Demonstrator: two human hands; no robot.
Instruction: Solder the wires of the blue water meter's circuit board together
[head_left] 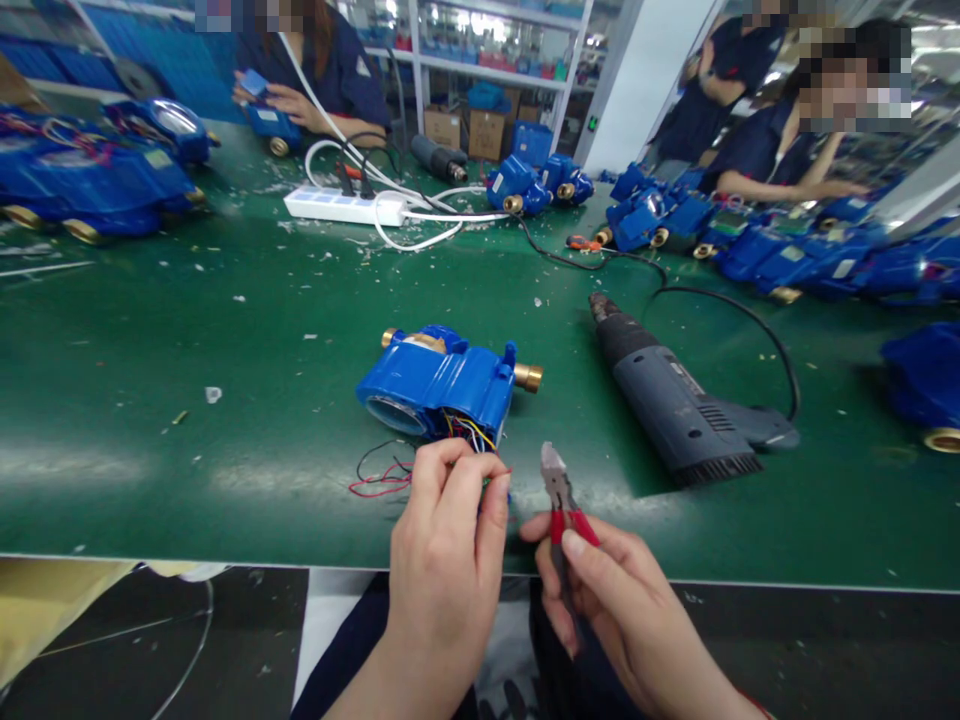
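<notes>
Head view: blue housing (439, 384) holds wires (471, 428), ends seemingly in left hand (450, 540).

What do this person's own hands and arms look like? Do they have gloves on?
No gloves! The left hand and right hand are bare, and I see no rings on the fingers. No sleeves show on the forearms. Something thin and red, maybe a bracelet, peeks out on the right forearm.

The left hand (446, 545) hides part of the wires (471, 428) at its fingertips. Well right of the right hand (634, 605), a blue housing (926, 375) is cut off; far left of both, blurred blue housings (97, 185) leave view.
</notes>
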